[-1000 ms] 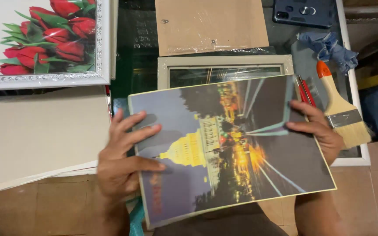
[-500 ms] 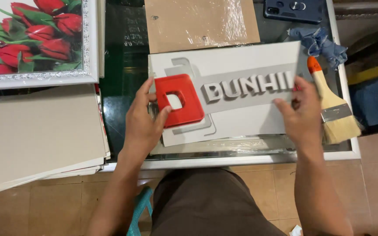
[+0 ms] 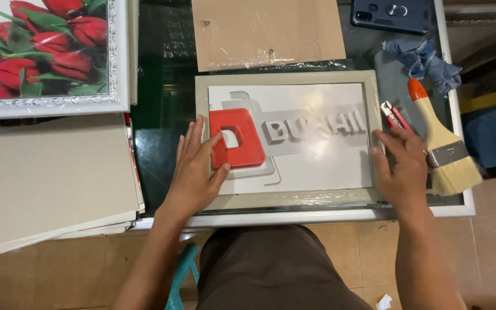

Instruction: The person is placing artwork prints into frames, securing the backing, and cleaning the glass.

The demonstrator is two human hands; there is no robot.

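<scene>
Printed sheet (image 3: 311, 149) being seated face-down in frame (image 3: 288, 198), left hand (image 3: 199, 166) and right hand (image 3: 400, 166) pressing with flat, spread fingers; backing likely next.

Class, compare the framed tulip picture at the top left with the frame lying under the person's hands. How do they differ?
The tulip picture has an ornate white frame and lies untouched; the grey frame is plain, with the left hand and right hand pressing on it. The tulip picture shows its image; the grey frame shows a white sheet with a red square shape. Both are rectangular and lie flat.
</scene>
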